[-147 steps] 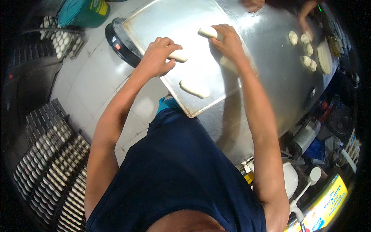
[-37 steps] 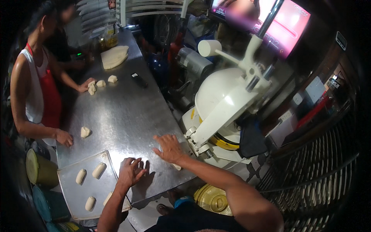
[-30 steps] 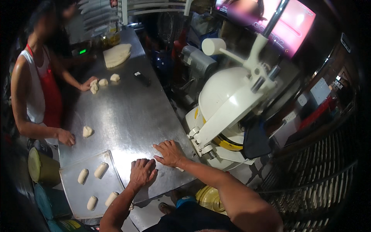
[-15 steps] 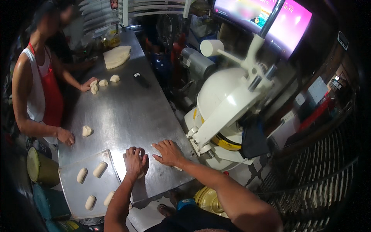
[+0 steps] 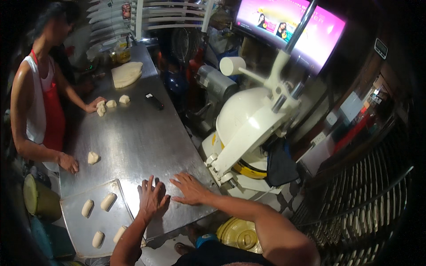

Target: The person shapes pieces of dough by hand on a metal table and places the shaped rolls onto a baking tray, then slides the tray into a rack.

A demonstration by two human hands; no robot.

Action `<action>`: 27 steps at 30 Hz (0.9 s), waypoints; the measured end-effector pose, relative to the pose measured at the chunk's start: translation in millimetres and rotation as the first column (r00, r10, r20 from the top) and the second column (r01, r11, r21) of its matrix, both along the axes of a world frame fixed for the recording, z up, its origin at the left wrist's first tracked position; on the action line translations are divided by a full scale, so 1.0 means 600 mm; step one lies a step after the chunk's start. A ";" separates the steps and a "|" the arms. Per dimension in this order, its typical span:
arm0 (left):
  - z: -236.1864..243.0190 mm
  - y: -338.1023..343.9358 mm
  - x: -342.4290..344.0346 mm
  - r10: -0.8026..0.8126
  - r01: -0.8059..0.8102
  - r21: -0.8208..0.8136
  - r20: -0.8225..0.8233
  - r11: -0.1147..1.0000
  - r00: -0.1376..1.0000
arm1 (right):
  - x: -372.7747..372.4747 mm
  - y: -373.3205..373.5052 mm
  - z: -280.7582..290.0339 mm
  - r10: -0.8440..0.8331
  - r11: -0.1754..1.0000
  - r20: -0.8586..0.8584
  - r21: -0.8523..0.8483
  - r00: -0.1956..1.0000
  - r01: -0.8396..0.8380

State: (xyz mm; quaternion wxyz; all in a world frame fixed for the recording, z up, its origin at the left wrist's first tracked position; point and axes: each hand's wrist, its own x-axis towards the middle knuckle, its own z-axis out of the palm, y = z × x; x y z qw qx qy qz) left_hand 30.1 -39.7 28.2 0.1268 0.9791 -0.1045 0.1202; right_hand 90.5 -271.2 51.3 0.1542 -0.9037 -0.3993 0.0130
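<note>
My left hand (image 5: 152, 197) lies over the near end of the steel table (image 5: 133, 128), its fingers stretched and spread. Beside it to the right, my right hand (image 5: 190, 188) is spread low over the same surface, palm down. Whatever may lie under the two palms is hidden. Left of my left hand is a metal tray (image 5: 82, 226) with several dough rolls (image 5: 108, 201) on it; my left forearm partly covers the closest one. A single dough lump (image 5: 92, 157) sits on the table beyond the tray.
Across the table on the left, a person in a red apron (image 5: 53, 115) rests one hand by small dough pieces (image 5: 101, 107). Farther back lie a dough slab (image 5: 127, 74) and a dark handheld device (image 5: 154, 101). A large white machine (image 5: 246, 119) borders the right edge; buckets (image 5: 42, 197) stand left.
The view has shifted a little, so the table sits slightly further left. My left hand's fingers have straightened and spread; pale bits of dough that showed by both palms are no longer visible.
</note>
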 end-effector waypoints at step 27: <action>-0.015 0.055 0.011 -0.095 0.031 -0.205 -0.314 0.978 0.945 | 0.022 -0.054 -0.058 0.098 0.952 0.242 0.259 0.965 -0.162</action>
